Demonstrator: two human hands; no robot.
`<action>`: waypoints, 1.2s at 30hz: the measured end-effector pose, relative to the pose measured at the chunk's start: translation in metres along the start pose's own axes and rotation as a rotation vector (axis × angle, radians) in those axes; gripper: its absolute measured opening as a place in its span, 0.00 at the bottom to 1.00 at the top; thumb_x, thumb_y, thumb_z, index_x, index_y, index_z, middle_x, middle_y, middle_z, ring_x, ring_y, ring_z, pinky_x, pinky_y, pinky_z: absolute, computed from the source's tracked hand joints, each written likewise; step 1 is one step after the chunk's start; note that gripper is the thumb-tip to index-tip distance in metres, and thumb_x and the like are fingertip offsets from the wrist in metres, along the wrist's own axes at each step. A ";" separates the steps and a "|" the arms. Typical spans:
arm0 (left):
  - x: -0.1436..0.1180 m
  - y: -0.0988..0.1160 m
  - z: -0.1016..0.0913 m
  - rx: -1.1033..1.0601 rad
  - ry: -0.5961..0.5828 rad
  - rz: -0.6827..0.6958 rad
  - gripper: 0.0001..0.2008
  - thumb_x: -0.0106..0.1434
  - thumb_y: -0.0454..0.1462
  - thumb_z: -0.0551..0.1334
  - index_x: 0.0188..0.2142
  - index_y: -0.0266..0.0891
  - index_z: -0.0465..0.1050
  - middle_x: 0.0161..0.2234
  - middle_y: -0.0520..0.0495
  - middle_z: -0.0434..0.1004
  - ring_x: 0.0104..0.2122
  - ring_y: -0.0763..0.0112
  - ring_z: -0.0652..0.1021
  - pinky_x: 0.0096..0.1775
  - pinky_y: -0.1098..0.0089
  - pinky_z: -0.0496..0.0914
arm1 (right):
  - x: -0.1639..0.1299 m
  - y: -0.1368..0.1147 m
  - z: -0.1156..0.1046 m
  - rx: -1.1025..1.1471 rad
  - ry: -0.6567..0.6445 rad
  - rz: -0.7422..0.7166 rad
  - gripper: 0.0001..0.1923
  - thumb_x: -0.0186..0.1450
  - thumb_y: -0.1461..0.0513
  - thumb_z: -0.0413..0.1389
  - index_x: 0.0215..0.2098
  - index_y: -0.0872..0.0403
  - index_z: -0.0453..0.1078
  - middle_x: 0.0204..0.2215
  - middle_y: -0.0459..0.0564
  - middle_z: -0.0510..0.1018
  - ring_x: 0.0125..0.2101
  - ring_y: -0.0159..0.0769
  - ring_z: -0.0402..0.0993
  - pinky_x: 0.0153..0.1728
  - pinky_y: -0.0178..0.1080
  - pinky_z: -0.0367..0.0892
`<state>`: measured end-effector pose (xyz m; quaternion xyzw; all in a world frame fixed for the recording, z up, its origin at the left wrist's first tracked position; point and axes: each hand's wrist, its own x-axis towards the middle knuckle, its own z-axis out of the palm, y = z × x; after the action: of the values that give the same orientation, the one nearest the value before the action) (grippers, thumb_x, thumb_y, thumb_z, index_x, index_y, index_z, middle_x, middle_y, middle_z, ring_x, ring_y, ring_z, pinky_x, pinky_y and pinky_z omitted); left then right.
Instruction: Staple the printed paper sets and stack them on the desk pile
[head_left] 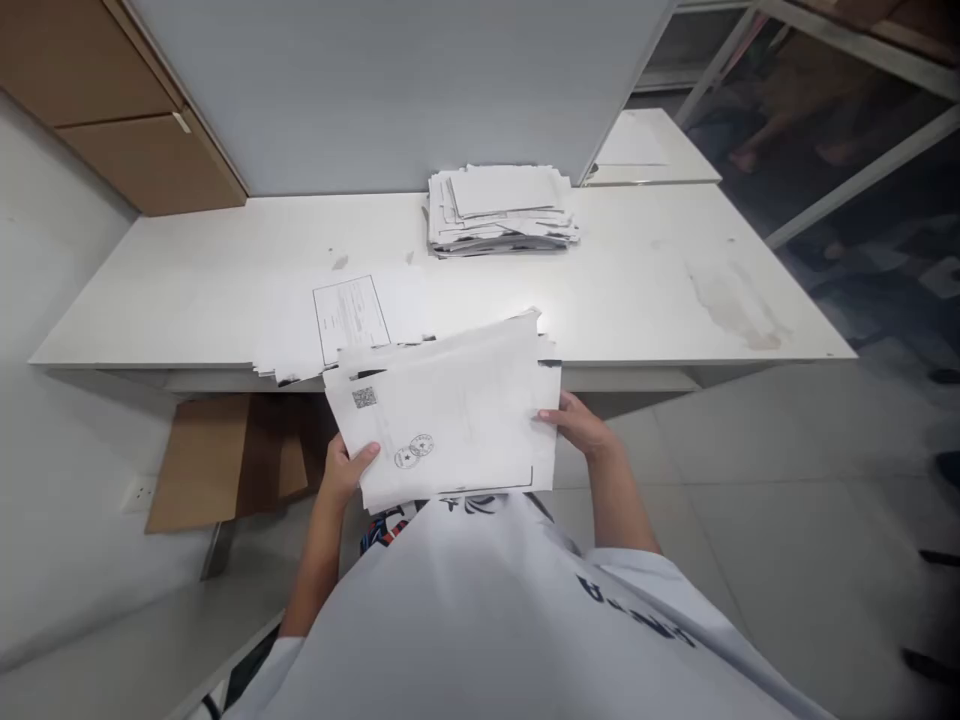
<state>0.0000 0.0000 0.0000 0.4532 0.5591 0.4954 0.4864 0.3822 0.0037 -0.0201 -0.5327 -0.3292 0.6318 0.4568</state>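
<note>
Three lots of paper are in sight, taken from the white table (637,290): one tall stack (501,208) at its far edge against the partition, one loose spread of sheets (330,325) overhanging its near edge, and one held sheaf (450,415) just off that near edge, above the floor. Two hands grip the sheaf. The left hand (346,470) is closed on its lower left corner, thumb lying on top beside two round stamps. The right hand (577,420) pinches its right edge, fingers underneath. The sheaf tilts, its far corner reaching over the table's near edge. Right of the spread and stack the tabletop is bare. One flat piece of cardboard (202,460) leans beneath the table, to the left.
</note>
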 end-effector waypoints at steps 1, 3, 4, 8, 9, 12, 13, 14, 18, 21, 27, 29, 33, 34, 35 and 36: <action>-0.001 0.007 0.002 0.037 -0.036 0.013 0.24 0.40 0.50 0.76 0.30 0.35 0.77 0.29 0.42 0.80 0.27 0.59 0.79 0.27 0.66 0.75 | -0.003 -0.003 -0.001 -0.011 0.020 -0.007 0.31 0.39 0.52 0.74 0.39 0.54 0.76 0.38 0.54 0.82 0.38 0.48 0.78 0.40 0.47 0.73; -0.003 0.023 0.003 0.100 -0.081 0.072 0.22 0.40 0.48 0.76 0.29 0.35 0.77 0.29 0.42 0.80 0.28 0.57 0.79 0.26 0.65 0.76 | -0.007 -0.015 -0.002 -0.037 0.064 -0.069 0.27 0.41 0.51 0.73 0.35 0.55 0.77 0.37 0.55 0.82 0.37 0.48 0.78 0.39 0.47 0.73; -0.004 0.032 0.001 0.124 -0.073 0.121 0.22 0.40 0.48 0.76 0.30 0.36 0.78 0.30 0.41 0.81 0.29 0.56 0.79 0.27 0.64 0.76 | -0.009 -0.023 -0.003 -0.050 0.079 -0.126 0.25 0.43 0.51 0.73 0.35 0.54 0.77 0.37 0.54 0.82 0.38 0.48 0.78 0.40 0.47 0.73; -0.004 0.057 -0.011 0.166 0.025 0.394 0.19 0.48 0.45 0.74 0.36 0.38 0.79 0.36 0.43 0.81 0.36 0.57 0.80 0.37 0.61 0.78 | -0.019 -0.048 -0.008 -0.064 0.103 -0.373 0.22 0.48 0.51 0.71 0.37 0.53 0.76 0.38 0.53 0.81 0.43 0.47 0.76 0.45 0.49 0.71; -0.003 0.056 -0.012 0.172 -0.025 0.432 0.17 0.50 0.44 0.73 0.38 0.39 0.78 0.37 0.43 0.81 0.38 0.57 0.80 0.40 0.60 0.78 | -0.020 -0.046 -0.008 -0.058 0.114 -0.401 0.21 0.49 0.52 0.71 0.37 0.52 0.76 0.37 0.52 0.80 0.43 0.47 0.76 0.45 0.48 0.70; 0.001 0.034 -0.006 0.218 -0.234 0.432 0.11 0.56 0.42 0.69 0.37 0.41 0.78 0.36 0.45 0.80 0.37 0.60 0.79 0.41 0.61 0.77 | -0.019 -0.015 -0.003 -0.044 0.162 -0.377 0.17 0.49 0.53 0.69 0.32 0.51 0.74 0.33 0.49 0.79 0.39 0.44 0.75 0.42 0.46 0.69; 0.002 0.021 -0.001 0.227 -0.236 0.402 0.10 0.56 0.43 0.69 0.35 0.41 0.77 0.34 0.45 0.79 0.35 0.61 0.79 0.39 0.62 0.76 | -0.016 0.000 0.000 -0.042 0.183 -0.339 0.17 0.48 0.53 0.69 0.30 0.51 0.73 0.32 0.48 0.79 0.37 0.43 0.74 0.42 0.45 0.69; 0.003 0.008 0.005 0.224 -0.182 0.362 0.11 0.55 0.44 0.69 0.32 0.40 0.77 0.32 0.45 0.79 0.33 0.62 0.79 0.38 0.63 0.76 | -0.012 0.014 0.003 -0.036 0.206 -0.293 0.18 0.46 0.53 0.69 0.29 0.51 0.72 0.31 0.48 0.79 0.37 0.43 0.74 0.42 0.45 0.68; 0.005 -0.021 0.027 0.147 0.051 0.144 0.19 0.42 0.48 0.73 0.28 0.38 0.76 0.28 0.44 0.79 0.29 0.59 0.78 0.34 0.62 0.76 | 0.001 0.040 0.009 0.039 0.272 -0.247 0.26 0.44 0.53 0.69 0.40 0.51 0.70 0.39 0.49 0.80 0.43 0.44 0.73 0.48 0.45 0.67; 0.007 -0.014 0.028 0.132 0.075 0.152 0.18 0.43 0.46 0.74 0.30 0.37 0.77 0.29 0.44 0.80 0.32 0.58 0.79 0.37 0.62 0.76 | 0.003 0.028 0.005 0.037 0.275 -0.333 0.28 0.46 0.54 0.68 0.44 0.49 0.69 0.44 0.50 0.78 0.47 0.44 0.72 0.51 0.44 0.65; 0.010 -0.030 0.018 0.112 -0.006 0.222 0.18 0.48 0.46 0.72 0.34 0.38 0.75 0.32 0.45 0.79 0.36 0.62 0.79 0.39 0.65 0.75 | 0.007 0.048 0.005 0.007 0.265 -0.283 0.29 0.45 0.54 0.69 0.43 0.50 0.68 0.41 0.48 0.79 0.45 0.42 0.73 0.51 0.44 0.65; 0.010 -0.046 0.020 0.108 -0.004 0.146 0.20 0.46 0.48 0.73 0.32 0.38 0.74 0.32 0.44 0.79 0.34 0.62 0.79 0.38 0.65 0.75 | 0.012 0.065 0.009 -0.003 0.242 -0.167 0.27 0.42 0.53 0.69 0.38 0.52 0.70 0.37 0.48 0.80 0.42 0.43 0.73 0.50 0.45 0.66; 0.006 -0.059 0.021 0.018 0.109 0.078 0.27 0.44 0.51 0.73 0.38 0.37 0.73 0.38 0.41 0.80 0.39 0.59 0.80 0.41 0.64 0.75 | 0.016 0.072 0.010 0.009 0.244 -0.218 0.23 0.47 0.52 0.67 0.39 0.53 0.72 0.40 0.50 0.80 0.44 0.43 0.73 0.51 0.45 0.65; 0.006 -0.059 0.020 0.007 0.119 0.091 0.28 0.46 0.51 0.73 0.41 0.37 0.73 0.40 0.40 0.80 0.41 0.58 0.79 0.42 0.64 0.75 | 0.016 0.070 0.009 0.008 0.245 -0.254 0.23 0.48 0.52 0.67 0.40 0.52 0.72 0.42 0.50 0.80 0.45 0.43 0.72 0.51 0.44 0.65; 0.005 -0.059 0.019 0.003 0.128 0.105 0.28 0.47 0.51 0.73 0.42 0.37 0.73 0.42 0.40 0.80 0.43 0.58 0.79 0.43 0.64 0.75 | 0.016 0.069 0.007 0.006 0.245 -0.275 0.23 0.49 0.52 0.67 0.40 0.52 0.72 0.42 0.50 0.80 0.45 0.43 0.72 0.51 0.43 0.65; 0.004 -0.059 0.019 0.001 0.132 0.108 0.28 0.48 0.51 0.72 0.43 0.37 0.73 0.43 0.40 0.80 0.44 0.58 0.79 0.44 0.64 0.75 | 0.016 0.070 0.006 0.006 0.246 -0.277 0.24 0.48 0.53 0.67 0.40 0.52 0.72 0.42 0.49 0.80 0.45 0.43 0.72 0.50 0.42 0.65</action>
<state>0.0168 0.0006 -0.0594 0.4493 0.5650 0.5496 0.4206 0.3600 -0.0065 -0.0877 -0.5540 -0.3392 0.4941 0.5779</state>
